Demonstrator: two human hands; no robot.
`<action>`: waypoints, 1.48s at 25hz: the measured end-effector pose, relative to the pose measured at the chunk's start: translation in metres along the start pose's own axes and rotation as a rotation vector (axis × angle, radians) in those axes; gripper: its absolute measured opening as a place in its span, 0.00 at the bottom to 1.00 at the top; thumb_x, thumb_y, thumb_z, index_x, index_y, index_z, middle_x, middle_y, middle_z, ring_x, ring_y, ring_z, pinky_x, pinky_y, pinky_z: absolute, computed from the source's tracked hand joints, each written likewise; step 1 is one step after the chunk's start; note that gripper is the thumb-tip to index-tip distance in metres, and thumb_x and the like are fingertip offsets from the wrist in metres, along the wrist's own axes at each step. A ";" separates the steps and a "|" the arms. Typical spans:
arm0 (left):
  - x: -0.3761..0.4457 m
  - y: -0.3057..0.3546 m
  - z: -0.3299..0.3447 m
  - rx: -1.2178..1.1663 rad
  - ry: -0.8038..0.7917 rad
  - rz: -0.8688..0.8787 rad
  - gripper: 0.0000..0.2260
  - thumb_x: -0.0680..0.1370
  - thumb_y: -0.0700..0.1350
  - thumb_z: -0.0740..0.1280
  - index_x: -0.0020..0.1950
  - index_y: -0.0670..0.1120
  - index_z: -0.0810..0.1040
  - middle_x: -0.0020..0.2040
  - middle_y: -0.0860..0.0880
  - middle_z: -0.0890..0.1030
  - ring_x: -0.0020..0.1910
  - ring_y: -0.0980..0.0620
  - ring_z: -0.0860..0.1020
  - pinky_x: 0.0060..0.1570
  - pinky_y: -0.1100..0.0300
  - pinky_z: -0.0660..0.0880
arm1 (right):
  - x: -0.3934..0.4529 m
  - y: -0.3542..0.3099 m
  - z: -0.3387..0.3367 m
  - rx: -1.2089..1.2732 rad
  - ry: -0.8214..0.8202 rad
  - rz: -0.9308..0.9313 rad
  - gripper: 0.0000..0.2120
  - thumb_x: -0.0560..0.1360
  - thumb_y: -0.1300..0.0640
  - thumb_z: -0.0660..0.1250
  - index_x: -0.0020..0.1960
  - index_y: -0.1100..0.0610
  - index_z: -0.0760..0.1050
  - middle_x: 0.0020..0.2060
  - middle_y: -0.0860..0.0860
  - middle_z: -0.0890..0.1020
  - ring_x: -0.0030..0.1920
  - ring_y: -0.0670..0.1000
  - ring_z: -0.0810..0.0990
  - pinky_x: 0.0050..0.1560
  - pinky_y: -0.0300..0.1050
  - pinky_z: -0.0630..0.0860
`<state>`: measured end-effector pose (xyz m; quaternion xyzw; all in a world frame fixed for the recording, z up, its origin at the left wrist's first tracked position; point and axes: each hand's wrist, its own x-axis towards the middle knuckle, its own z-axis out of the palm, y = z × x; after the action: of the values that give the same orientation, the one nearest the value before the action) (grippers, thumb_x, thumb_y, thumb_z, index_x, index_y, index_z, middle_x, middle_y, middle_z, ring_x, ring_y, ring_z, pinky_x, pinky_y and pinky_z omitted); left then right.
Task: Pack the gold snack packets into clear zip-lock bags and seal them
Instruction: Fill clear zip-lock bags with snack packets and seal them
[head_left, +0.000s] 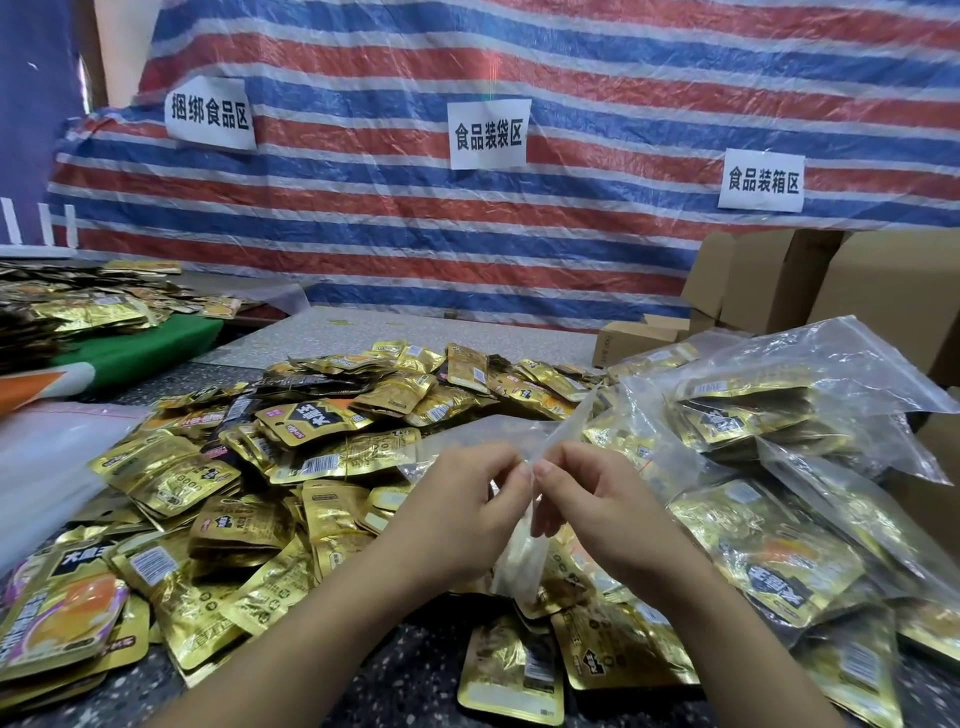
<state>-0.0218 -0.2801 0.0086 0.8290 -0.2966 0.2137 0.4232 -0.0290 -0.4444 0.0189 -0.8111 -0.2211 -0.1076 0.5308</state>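
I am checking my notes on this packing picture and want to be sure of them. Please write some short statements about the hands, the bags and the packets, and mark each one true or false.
1. Both hands pinch the same clear zip-lock bag. True: the left hand and the right hand meet at its top edge.
2. The bag in the hands is full of packets. False: it looks empty.
3. Loose gold packets lie in a heap behind the hands. True.
4. The filled bags lie on the person's left. False: they lie on the right.
5. Cardboard boxes stand at the far right. True.
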 end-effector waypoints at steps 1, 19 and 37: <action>0.001 -0.001 -0.001 -0.013 -0.027 -0.016 0.14 0.81 0.46 0.61 0.36 0.48 0.75 0.31 0.55 0.75 0.31 0.60 0.72 0.31 0.67 0.66 | 0.000 -0.001 0.000 0.037 -0.032 0.014 0.12 0.82 0.61 0.61 0.42 0.64 0.76 0.32 0.53 0.82 0.34 0.49 0.80 0.38 0.44 0.77; -0.001 -0.002 -0.004 0.265 -0.071 -0.062 0.11 0.76 0.47 0.64 0.33 0.49 0.71 0.29 0.53 0.72 0.29 0.56 0.68 0.31 0.56 0.67 | -0.003 0.010 0.003 -0.424 0.024 -0.081 0.12 0.70 0.49 0.61 0.30 0.52 0.68 0.26 0.44 0.73 0.27 0.44 0.67 0.28 0.39 0.64; 0.007 -0.015 -0.029 0.508 0.406 -0.207 0.14 0.80 0.47 0.61 0.35 0.46 0.70 0.27 0.52 0.69 0.27 0.51 0.69 0.25 0.58 0.61 | 0.001 0.012 -0.009 -0.404 0.420 0.069 0.16 0.71 0.58 0.65 0.27 0.55 0.64 0.23 0.46 0.67 0.25 0.45 0.63 0.29 0.45 0.63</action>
<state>-0.0090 -0.2510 0.0204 0.8743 -0.0578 0.3972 0.2730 -0.0218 -0.4561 0.0137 -0.8672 -0.0528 -0.2970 0.3962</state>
